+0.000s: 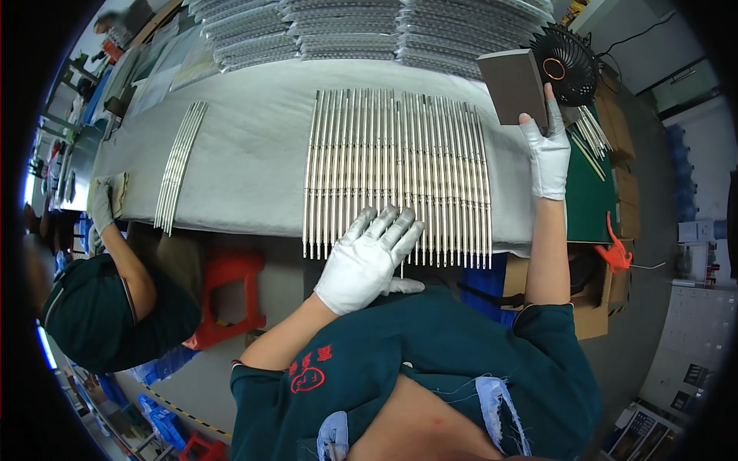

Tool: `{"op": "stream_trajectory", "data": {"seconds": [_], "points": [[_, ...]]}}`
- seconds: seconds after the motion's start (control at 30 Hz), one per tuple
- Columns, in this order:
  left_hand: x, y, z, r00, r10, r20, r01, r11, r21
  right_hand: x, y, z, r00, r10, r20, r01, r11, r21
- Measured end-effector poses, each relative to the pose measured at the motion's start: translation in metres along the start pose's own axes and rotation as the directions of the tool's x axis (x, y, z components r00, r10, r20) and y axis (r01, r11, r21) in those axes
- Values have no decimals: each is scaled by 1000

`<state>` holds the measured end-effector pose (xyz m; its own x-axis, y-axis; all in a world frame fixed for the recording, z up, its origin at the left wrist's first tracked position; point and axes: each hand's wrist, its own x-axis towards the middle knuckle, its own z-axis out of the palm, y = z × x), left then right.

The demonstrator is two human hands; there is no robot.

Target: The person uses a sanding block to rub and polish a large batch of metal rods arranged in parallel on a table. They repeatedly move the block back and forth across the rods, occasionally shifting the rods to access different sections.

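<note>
A row of slim silvery metal rods (357,165) lies side by side across the grey-covered table. My left hand (367,257), in a white glove with greyed fingertips, rests on the near part of the row with its fingers stretched over the rods. Under it, one rod in the middle sticks out nearer to me than its neighbours. My right hand (549,154), also gloved but with bare thumb and index tips, grips a flat dark rectangular block (509,86) with a pale edge. The block is at the table's far right, beside a black fan (566,65).
Stacks of clear ridged plastic trays (346,31) line the far side. A smaller group of rods (181,165) lies at left, and loose rods (592,134) lie on a green surface (588,207) at right. A co-worker (115,307) sits at left near a red stool (234,296).
</note>
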<state>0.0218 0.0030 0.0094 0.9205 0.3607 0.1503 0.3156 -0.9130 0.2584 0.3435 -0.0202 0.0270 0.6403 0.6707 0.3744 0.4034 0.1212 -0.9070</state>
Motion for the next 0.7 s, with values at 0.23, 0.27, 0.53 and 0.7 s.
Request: {"op": "stream_trajectory", "data": {"seconds": [0.23, 0.27, 0.53, 0.7], "points": [[4, 3, 5, 999, 32, -44, -32, 999, -3, -7, 16, 7, 997, -28, 77, 35, 996, -83], [7, 6, 5, 998, 41, -55, -43, 999, -33, -8, 15, 8, 995, -16, 98, 27, 994, -107], [22, 14, 16, 996, 66, -61, -63, 996, 56, -13, 20, 9, 990, -24, 139, 56, 971, -233], [16, 16, 18, 984, 107, -145, -112, 993, -27, -16, 18, 8, 979, -84, 184, 159, 881, -446]]}}
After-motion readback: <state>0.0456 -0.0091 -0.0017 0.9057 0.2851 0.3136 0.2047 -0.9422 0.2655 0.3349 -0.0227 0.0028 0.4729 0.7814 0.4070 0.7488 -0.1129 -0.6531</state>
